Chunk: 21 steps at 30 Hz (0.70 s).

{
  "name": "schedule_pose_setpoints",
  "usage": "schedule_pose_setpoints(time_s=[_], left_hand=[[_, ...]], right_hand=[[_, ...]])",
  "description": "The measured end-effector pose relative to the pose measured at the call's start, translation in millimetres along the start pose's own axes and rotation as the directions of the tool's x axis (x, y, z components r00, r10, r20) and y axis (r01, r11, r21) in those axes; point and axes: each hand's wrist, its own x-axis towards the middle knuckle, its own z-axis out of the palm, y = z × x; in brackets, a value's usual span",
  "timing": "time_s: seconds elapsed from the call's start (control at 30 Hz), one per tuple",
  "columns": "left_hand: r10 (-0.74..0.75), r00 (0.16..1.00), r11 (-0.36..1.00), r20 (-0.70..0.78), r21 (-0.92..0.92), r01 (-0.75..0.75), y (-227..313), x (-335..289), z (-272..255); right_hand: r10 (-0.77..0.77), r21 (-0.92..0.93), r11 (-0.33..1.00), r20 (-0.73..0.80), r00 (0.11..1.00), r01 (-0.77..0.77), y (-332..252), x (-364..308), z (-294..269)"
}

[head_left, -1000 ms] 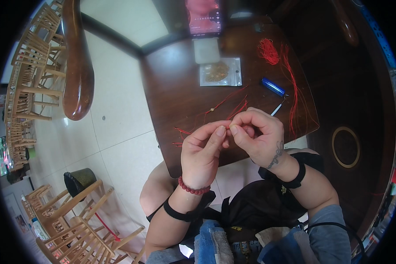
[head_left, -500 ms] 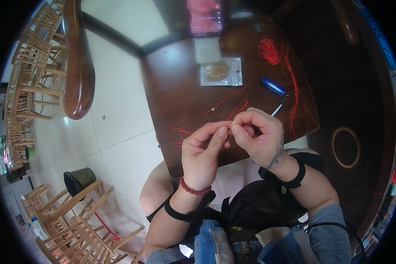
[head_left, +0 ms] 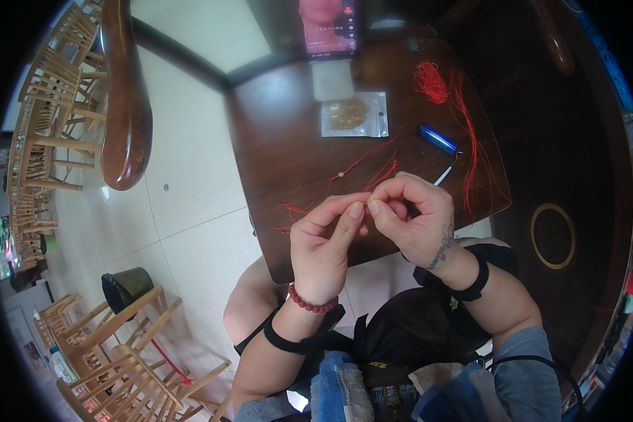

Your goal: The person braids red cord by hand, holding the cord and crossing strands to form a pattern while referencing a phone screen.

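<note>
two hands pinched over a bit of red cord

landmark: a clear bag of small gold-coloured beads, flat on the dark wooden table.

hands: both were on the near side of the bag, raised above the table, fingertips almost meeting. left hand, nearer than the bag and a little to its left: thumb and forefinger closed in a pinch. right hand, nearer than the bag and to its right: thumb and forefinger likewise pinched, other fingers curled in. a small piece of red cord showed at the two pinches, on the near side of the bag; fingers hid most of it, so its exact form could not be told.

around them: a thin red strand with a bead slanted across the wood between the bag and the left hand. other red strands, just right of it, ran toward the fingers.

right of the bag: a blue cylinder, then, nearer, a white-handled hook close to the right hand. farther right, long loose red lengths. beyond the bag and to its right, a red hank.

at the bag's far edge: a white stand, a lit phone beyond it.

well left of the bag: pale wooden chairs, a dark bin.
</note>
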Motion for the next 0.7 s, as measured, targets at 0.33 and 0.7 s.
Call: schedule_pose_setpoints(time_s=[0.33, 0.7], left_hand=[[0.073, 0.997, 0.988, -0.010, 0.138, -0.071, -1.0, 1.4, -2.2], [0.210, 0.978, 0.901, 0.005, 0.387, -0.195, 1.7, 0.4, 0.1]], right_hand=[[-0.037, -0.072, 0.997, 0.023, 0.999, 0.039, -1.0, 3.0, -2.5], [-0.020, -0.048, 0.999, 0.055, 0.998, 0.023, 1.4, 3.9, -3.8]])
